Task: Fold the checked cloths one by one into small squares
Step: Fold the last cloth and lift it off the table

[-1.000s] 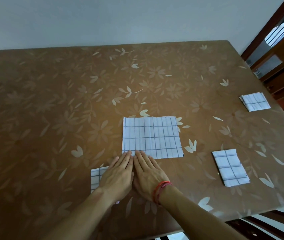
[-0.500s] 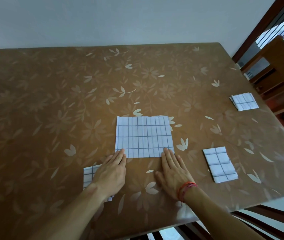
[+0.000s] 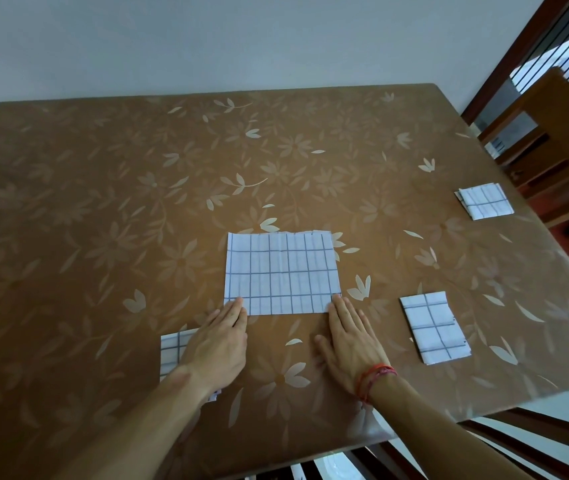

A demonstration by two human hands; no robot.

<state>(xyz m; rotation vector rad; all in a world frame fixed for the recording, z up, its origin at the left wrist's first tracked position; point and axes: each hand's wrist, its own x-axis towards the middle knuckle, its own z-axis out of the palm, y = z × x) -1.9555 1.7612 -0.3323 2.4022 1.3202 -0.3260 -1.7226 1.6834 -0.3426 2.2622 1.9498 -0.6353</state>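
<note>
Both hands released, nothing grasped: left hand [image 3: 219, 341] and right hand [image 3: 352, 341] lie palm-down on the table [image 3: 103, 202], fingers straight. Red band [image 3: 374, 375] on the right wrist. A folded square [image 3: 172, 351] sits partly under the left wrist, mostly hidden, so I can't judge how neat it is. Fingertips [image 3: 238, 303] of each hand rest on the two near corners of the cloth [image 3: 281, 271], which lies flat just ahead of the hands and spans the gap between them. Its far edge shows a small step at the right end, so probably already doubled; that's a guess. A second square [image 3: 435, 327] lies right of the right hand, apart from it. A third square [image 3: 485, 199] is further right and well beyond, near the table edge by the chair [image 3: 553, 133]. My read: three done, this one mid-fold, hands pinning or squaring the near edge before the next fold. No unfolded spares in view. Next move needs a change from flat press to pinch: thumb under each near corner, lift both together, carry them over to the far corners, match the grid lines, then press the crease. The table cover looks slick, so the cloth may slide if only one side lifts.
</note>
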